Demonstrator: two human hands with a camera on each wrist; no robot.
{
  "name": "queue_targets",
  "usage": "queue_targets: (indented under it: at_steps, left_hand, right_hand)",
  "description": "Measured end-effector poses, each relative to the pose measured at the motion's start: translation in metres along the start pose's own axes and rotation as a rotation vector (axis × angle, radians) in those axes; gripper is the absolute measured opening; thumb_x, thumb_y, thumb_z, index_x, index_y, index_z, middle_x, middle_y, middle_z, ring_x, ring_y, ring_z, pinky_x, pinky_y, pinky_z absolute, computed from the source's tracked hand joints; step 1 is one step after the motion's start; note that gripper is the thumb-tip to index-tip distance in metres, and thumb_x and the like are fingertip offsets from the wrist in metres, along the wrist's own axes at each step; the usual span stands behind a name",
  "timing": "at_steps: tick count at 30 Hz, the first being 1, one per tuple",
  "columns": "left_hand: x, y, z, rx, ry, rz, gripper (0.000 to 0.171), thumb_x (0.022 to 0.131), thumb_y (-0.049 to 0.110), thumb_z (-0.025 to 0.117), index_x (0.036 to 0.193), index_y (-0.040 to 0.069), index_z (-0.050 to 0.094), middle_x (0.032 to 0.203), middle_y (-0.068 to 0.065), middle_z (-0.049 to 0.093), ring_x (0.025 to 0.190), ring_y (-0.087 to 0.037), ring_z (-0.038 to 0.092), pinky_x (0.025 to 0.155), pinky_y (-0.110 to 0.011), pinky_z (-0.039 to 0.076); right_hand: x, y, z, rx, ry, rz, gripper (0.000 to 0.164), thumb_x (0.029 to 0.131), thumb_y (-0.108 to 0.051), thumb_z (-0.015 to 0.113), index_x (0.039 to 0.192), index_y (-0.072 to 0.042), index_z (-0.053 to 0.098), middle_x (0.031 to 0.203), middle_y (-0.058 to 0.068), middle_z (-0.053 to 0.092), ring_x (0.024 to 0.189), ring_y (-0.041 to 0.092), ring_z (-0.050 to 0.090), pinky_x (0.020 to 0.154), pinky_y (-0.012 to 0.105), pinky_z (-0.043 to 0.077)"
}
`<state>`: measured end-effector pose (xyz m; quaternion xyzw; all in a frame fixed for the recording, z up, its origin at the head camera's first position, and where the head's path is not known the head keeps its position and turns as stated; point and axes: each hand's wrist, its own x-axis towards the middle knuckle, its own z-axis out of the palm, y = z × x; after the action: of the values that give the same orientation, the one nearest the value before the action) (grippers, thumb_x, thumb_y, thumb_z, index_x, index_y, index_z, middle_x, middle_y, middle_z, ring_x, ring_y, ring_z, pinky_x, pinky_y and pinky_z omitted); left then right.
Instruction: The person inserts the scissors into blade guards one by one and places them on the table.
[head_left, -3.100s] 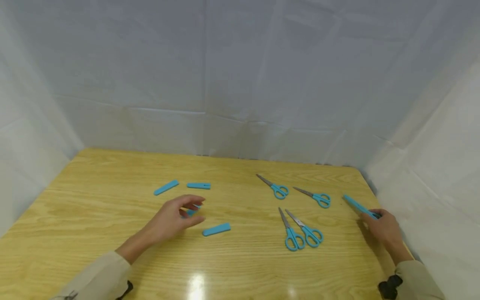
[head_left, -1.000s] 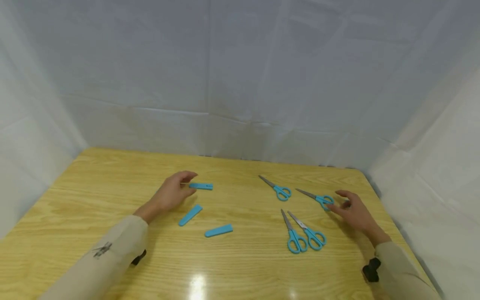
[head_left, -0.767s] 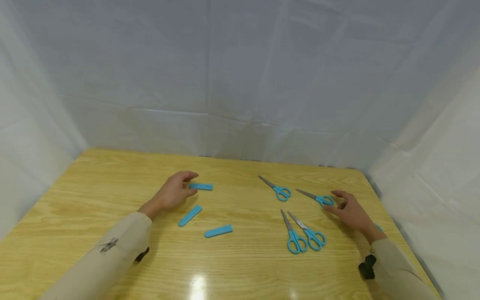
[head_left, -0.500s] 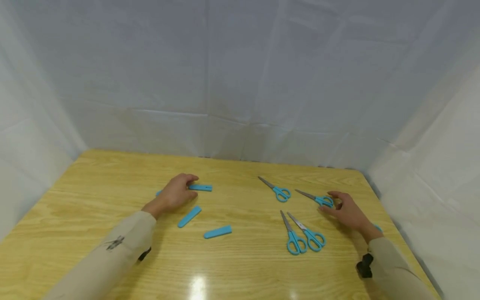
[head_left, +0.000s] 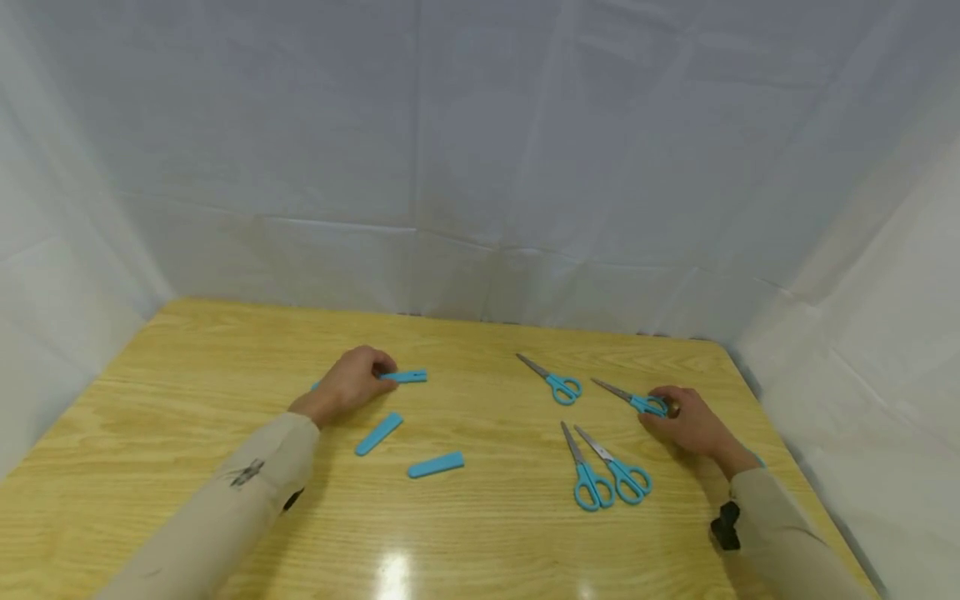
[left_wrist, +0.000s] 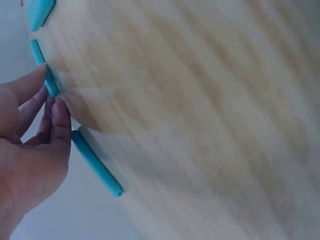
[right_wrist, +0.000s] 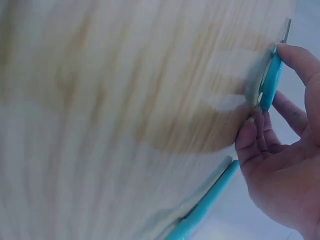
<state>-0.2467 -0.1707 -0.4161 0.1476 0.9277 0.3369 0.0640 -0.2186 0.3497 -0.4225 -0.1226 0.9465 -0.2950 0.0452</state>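
My left hand (head_left: 348,385) pinches a blue cap (head_left: 407,377) at its 3 o'clock, the fingers nearly closed, thumb on one side and fingertips on the other, with the slotted end poking out away from my palm. My right hand (head_left: 690,423) is curled in too, thumb and fingertips gripping the handles of a pair of scissors (head_left: 642,403) at its 10 o'clock; the bare blades point on toward 10.

Outward from my left hand, the tip of a second cap (head_left: 315,385) peeks out at 9 o'clock, the rest hidden. A third cap (head_left: 378,433) lies slanted at 5 o'clock, and a fourth cap (head_left: 436,464) at 4, a little farther off.

From my right hand, two near scissors (head_left: 615,463) lie side by side at 8 o'clock, handles toward me. The far scissors (head_left: 553,381) sit between 9 and 10, well apart from my fingers. At 4 o'clock a long blue piece (right_wrist: 202,207) is mostly hidden by my wrist.

Everything lies on the wood-grain surface (head_left: 487,542); pale sheeting (head_left: 480,167) hangs beyond it at 12.
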Motion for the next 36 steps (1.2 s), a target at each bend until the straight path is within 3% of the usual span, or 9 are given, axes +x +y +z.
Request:
queue_targets:
  at_steps: [3,8,15,22,29,36]
  left_hand:
    - [0.001,0.0,-0.001,0.011,-0.01,0.019,0.017,0.092,0.013,0.064,0.103,0.001,0.068,0.099,-0.008,0.064,0.091,-0.024,0.058,0.081,-0.041,0.049]
    - [0.001,0.0,0.0,0.083,-0.015,0.05,0.014,0.093,0.014,0.064,0.102,0.004,0.069,0.095,-0.004,0.064,0.088,-0.021,0.058,0.079,-0.039,0.049]
    - [0.002,0.003,0.0,0.22,-0.022,0.177,0.013,0.093,0.012,0.063,0.101,0.004,0.069,0.093,-0.004,0.065,0.085,-0.02,0.059,0.077,-0.04,0.05]
    - [0.001,0.002,0.002,0.248,0.004,0.191,0.014,0.088,0.005,0.061,0.099,0.004,0.07,0.09,-0.004,0.065,0.083,-0.02,0.059,0.075,-0.039,0.05]
    - [-0.003,-0.003,0.002,0.125,0.061,0.148,0.017,0.088,0.006,0.063,0.103,0.002,0.071,0.098,-0.009,0.067,0.091,-0.026,0.062,0.08,-0.042,0.05]
    - [-0.009,-0.008,-0.001,0.049,0.108,0.106,0.018,0.089,0.01,0.065,0.105,0.002,0.071,0.099,-0.009,0.068,0.088,-0.023,0.062,0.076,-0.04,0.051]
  right_hand:
    - [0.002,0.0,-0.001,-0.024,-0.001,-0.018,0.041,0.092,-0.023,0.067,0.117,0.007,0.055,0.102,0.016,0.059,0.082,0.023,0.054,0.068,0.038,0.046]
    - [0.004,0.002,-0.001,-0.066,0.008,-0.012,0.038,0.09,-0.023,0.068,0.113,0.005,0.056,0.103,0.015,0.059,0.087,0.027,0.057,0.072,0.044,0.048]
    - [0.006,0.002,-0.001,-0.098,0.035,0.016,0.031,0.088,-0.019,0.067,0.11,0.001,0.06,0.103,0.015,0.06,0.089,0.03,0.057,0.075,0.047,0.048]
    - [0.006,-0.005,0.0,-0.104,0.031,0.057,0.03,0.086,-0.019,0.066,0.11,-0.002,0.062,0.104,0.016,0.06,0.094,0.033,0.056,0.079,0.05,0.047]
    - [0.003,-0.009,0.001,-0.115,0.047,0.101,0.035,0.086,-0.023,0.064,0.114,-0.002,0.059,0.111,0.022,0.06,0.098,0.035,0.057,0.08,0.049,0.048]
    - [-0.002,-0.012,0.002,-0.195,0.074,0.116,0.032,0.085,-0.017,0.063,0.112,0.0,0.059,0.091,0.012,0.063,0.069,0.021,0.052,0.063,0.037,0.045]
